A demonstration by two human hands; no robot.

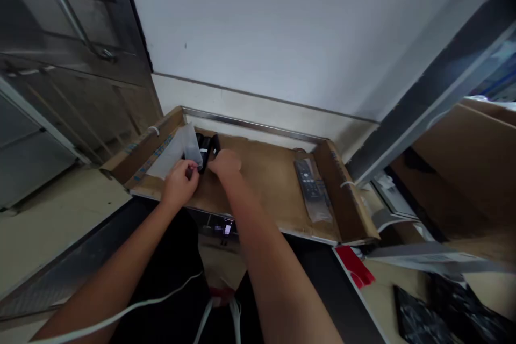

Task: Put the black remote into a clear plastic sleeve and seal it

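The two hands are close to each other but apart, both at the left end of a long, brown cardboard tray [266, 177] with low sides. The left hand [181, 184] pinches the low corner of a white, cloudy, thin plastic bag [191, 142] between its thumb and finger. More white, flat, cloudy sheets [164, 158] lie just to the left of it. The right hand [226, 163] is by the low end of some long, black, smooth things [205, 144], which sit in the tray between the bag and this hand. I cannot tell if its fingers are tight on one of them, because the hand hides that spot. At the far right end of the tray lies a black remote control with small buttons [308, 181], inside a clear plastic sleeve [320, 212]. A tall, plain white wall [262, 32] stands behind the tray.
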